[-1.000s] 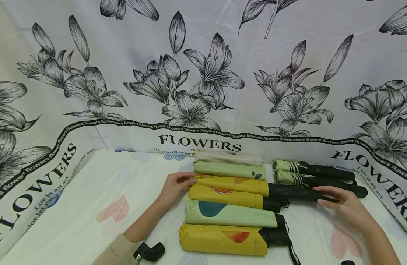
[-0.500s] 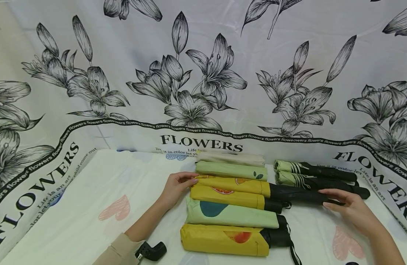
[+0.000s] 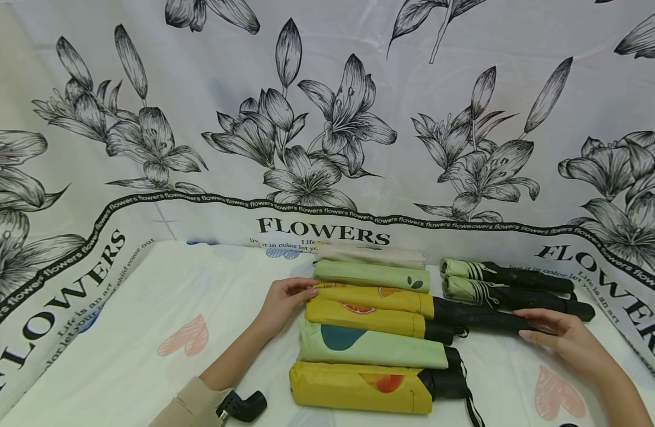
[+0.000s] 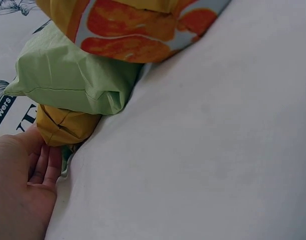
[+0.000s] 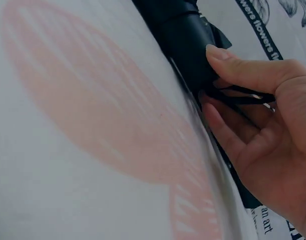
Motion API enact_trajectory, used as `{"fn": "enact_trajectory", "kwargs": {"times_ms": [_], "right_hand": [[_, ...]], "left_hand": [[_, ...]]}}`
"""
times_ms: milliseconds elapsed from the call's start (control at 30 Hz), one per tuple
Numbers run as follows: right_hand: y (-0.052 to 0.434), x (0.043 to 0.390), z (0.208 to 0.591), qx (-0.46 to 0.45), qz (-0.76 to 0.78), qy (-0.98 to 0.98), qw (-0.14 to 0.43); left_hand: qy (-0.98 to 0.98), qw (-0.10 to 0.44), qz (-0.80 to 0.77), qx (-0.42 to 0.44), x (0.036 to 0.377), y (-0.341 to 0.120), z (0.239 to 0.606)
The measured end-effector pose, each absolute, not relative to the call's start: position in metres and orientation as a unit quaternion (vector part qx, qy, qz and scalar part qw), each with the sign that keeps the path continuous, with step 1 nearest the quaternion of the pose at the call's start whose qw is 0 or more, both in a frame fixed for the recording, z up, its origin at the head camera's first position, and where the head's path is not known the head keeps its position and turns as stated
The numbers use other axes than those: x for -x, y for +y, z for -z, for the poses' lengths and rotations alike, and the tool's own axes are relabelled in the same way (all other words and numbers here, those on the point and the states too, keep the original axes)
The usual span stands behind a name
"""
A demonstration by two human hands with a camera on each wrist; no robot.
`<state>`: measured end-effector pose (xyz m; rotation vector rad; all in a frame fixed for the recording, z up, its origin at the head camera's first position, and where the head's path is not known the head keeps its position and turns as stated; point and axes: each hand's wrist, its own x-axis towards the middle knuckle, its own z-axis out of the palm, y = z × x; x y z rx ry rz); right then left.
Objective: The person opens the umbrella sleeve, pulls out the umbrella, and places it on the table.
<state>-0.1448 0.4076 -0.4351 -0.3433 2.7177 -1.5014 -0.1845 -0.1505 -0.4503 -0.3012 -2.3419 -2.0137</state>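
Orange-print umbrella [image 3: 375,298]: it lay third from the back in the row of folded umbrellas, flat on the surface [image 3: 162,308], its black handle [image 3: 482,320] sticking out well past its neighbours.
Right hand [image 3: 564,339]: I held that handle's end, thumb above and fingers [image 5: 220,132] curled beneath, its wrist strap caught in my grasp, likely to steer it along its length.
Left hand [image 3: 284,299]: my relaxed, nearly straight fingers [image 4: 42,165] rested against the umbrella's sleeved end, seemingly as a stop to square it.
Neighbours: a green sleeve [image 3: 371,275] just behind; a yellow one [image 3: 366,318] touching in front.
Striped pair [image 3: 505,283]: behind the handle, apart from the row.
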Motion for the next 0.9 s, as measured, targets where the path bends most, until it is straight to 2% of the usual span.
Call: {"fn": "enact_trajectory", "kwargs": {"times_ms": [167, 367, 500, 700, 900], "right_hand": [[0.397, 0.143, 0.416, 0.122, 0.472, 0.873, -0.013], [0.36, 0.144, 0.398, 0.145, 0.416, 0.892, -0.103], [0.333, 0.148, 0.402, 0.168, 0.378, 0.9, -0.138], [0.308, 0.149, 0.417, 0.177, 0.324, 0.918, -0.146], [0.3, 0.15, 0.428, 0.206, 0.292, 0.925, -0.127]], "left_hand": [[-0.755, 0.019, 0.648, 0.094, 0.185, -0.15, 0.451], [-0.754, 0.02, 0.65, 0.094, 0.185, -0.151, 0.452], [-0.755, 0.022, 0.65, 0.087, 0.185, -0.151, 0.451], [-0.75, 0.017, 0.656, 0.084, 0.184, -0.15, 0.45], [-0.747, 0.015, 0.659, 0.087, 0.184, -0.149, 0.45]]}}
